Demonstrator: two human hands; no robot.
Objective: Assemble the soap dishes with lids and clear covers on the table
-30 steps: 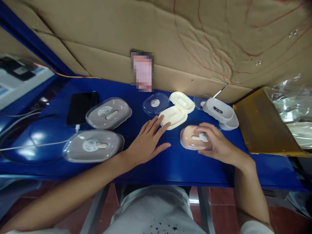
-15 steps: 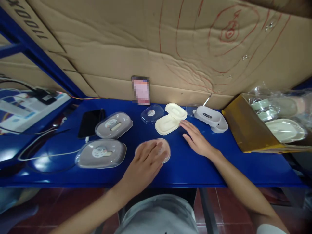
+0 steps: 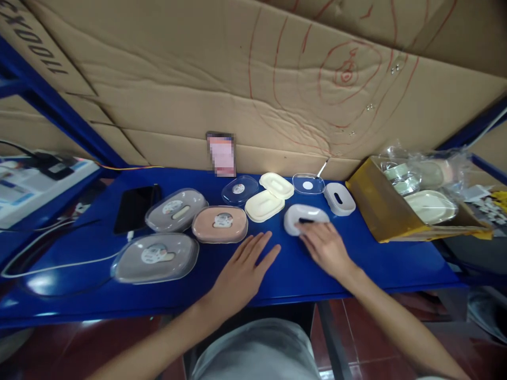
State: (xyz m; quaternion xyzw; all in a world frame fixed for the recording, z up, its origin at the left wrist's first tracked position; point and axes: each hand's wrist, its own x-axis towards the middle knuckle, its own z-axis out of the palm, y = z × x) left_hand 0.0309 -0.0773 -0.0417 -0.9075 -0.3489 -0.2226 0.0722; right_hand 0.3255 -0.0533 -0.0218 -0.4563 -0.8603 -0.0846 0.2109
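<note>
My right hand [image 3: 325, 248] grips the near rim of a pale grey oval dish [image 3: 293, 215] with a dark slot, blurred by motion. My left hand [image 3: 247, 266] hovers low over the blue tabletop with its fingers apart, holding nothing. Just beyond its fingertips lies a pink oval box [image 3: 219, 224] under a clear lid with a round sticker. Two cream oval pieces [image 3: 264, 207] overlap behind the hands. A second pale grey slotted piece [image 3: 339, 199] lies at the right, beside a clear lid [image 3: 308, 183] with a white dot. Another clear lid [image 3: 240, 191] is left of the cream pieces.
At the left are two grey lidded boxes [image 3: 174, 210], a black phone [image 3: 133, 208] with a white cable, and a power strip [image 3: 51, 174]. A pixelated screen [image 3: 222, 153] leans on the cardboard wall. An open carton [image 3: 366, 203] of wrapped dishes stands right.
The pink box has moved left beside the grey boxes, and my left hand has let go of it. My right hand has taken the grey dish, now apart from the other grey piece.
</note>
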